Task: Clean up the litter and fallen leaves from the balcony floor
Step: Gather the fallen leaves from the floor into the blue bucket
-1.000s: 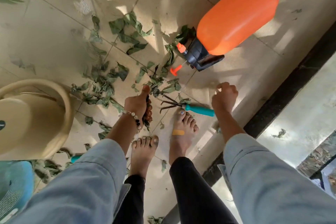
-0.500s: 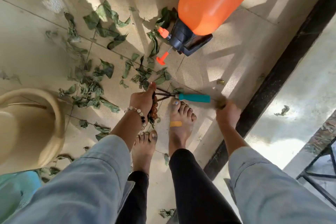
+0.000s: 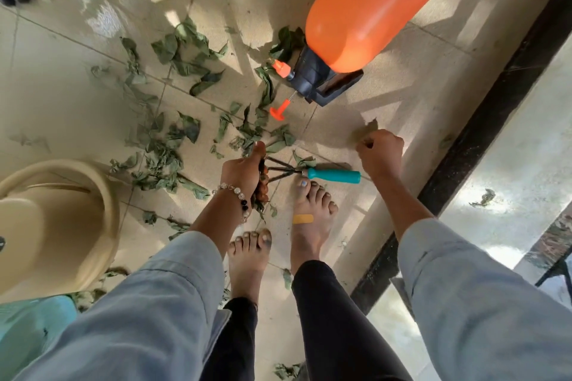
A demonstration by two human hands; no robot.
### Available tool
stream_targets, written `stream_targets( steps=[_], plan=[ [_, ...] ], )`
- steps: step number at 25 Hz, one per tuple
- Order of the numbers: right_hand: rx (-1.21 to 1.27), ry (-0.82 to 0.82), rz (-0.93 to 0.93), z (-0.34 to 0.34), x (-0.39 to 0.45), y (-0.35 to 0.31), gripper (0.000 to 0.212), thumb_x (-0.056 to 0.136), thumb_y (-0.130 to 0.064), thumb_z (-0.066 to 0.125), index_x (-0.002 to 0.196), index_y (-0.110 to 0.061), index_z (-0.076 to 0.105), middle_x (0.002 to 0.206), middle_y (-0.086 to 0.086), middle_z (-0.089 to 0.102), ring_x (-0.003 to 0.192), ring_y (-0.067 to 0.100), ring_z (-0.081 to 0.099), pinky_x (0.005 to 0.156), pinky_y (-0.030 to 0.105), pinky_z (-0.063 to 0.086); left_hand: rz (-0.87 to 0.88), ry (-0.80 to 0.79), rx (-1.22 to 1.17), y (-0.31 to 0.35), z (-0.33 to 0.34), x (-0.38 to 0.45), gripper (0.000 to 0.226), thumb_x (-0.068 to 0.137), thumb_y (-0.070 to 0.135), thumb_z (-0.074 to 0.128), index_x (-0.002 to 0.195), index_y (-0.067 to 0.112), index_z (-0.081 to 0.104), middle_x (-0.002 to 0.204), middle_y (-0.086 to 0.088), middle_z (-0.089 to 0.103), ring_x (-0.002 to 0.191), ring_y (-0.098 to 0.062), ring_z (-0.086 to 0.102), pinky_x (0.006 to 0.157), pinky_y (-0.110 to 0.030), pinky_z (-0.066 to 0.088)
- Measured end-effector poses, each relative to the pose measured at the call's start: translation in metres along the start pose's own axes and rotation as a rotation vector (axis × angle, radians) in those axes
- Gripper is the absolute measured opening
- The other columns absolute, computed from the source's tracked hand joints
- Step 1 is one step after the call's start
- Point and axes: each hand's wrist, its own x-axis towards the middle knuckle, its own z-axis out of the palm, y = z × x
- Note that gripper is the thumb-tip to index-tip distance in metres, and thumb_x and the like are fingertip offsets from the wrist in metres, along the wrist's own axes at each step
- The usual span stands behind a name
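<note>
My right hand (image 3: 381,148) pinches a dry leaf (image 3: 368,128) just beyond the rake (image 3: 312,172); my left hand (image 3: 244,172), clutching gathered scraps at the rake's prongs, is nearer the leaves (image 3: 161,151) scattered beyond the prongs

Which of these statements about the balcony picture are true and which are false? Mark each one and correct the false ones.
1. The orange sprayer lies on its side on the floor tiles. True.
2. The right hand holds the teal-handled hand rake. False: the rake lies on the floor by the toes; the right hand pinches a leaf.
3. The left hand wears a beaded bracelet. True.
4. Both feet are in sandals. False: they are bare.
5. The fallen leaves have all been cleared. False: many still lie on the tiles.
</note>
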Motion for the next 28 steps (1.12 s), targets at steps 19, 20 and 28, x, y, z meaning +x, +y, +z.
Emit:
stream_targets(
  steps=[19, 20, 28],
  plan=[
    [0.353, -0.488, -0.24, -0.02, -0.062, -0.122, 0.011, 0.085, -0.022, 0.069, 0.093, -0.029, 0.073, 0.1, -0.009, 0.064, 0.101, 0.011, 0.055, 0.082, 0.026, 0.041, -0.059, 0.138, -0.379, 0.034, -0.051, -0.031, 0.015, 0.089, 0.017, 0.068, 0.089, 0.003, 0.07, 0.062, -0.008, 0.058, 0.027, -0.012, 0.043, 0.031, -0.018, 0.039],
    [0.246, -0.348, -0.155, -0.01, -0.048, -0.112, 0.007, 0.085, -0.019, 0.068, 0.089, -0.02, 0.074, 0.095, -0.003, 0.069, 0.094, 0.016, 0.061, 0.079, 0.026, 0.042, -0.031, 0.124, -0.386, 0.034, -0.058, -0.025, 0.016, 0.09, 0.02, 0.066, 0.088, 0.005, 0.072, 0.06, -0.006, 0.054, 0.027, -0.012, 0.04, 0.032, -0.017, 0.036],
    [-0.448, -0.289, -0.173, 0.076, -0.031, -0.086, 0.028, 0.092, -0.006, 0.052, 0.119, -0.002, 0.054, 0.119, 0.021, 0.054, 0.109, 0.038, 0.055, 0.09, 0.039, 0.044, 0.039, -0.035, -0.367, 0.006, -0.096, 0.026, 0.047, 0.071, 0.053, 0.072, 0.072, 0.007, 0.064, 0.044, 0.002, 0.045, 0.029, -0.01, 0.033, 0.036, -0.016, 0.032]
  ],
)
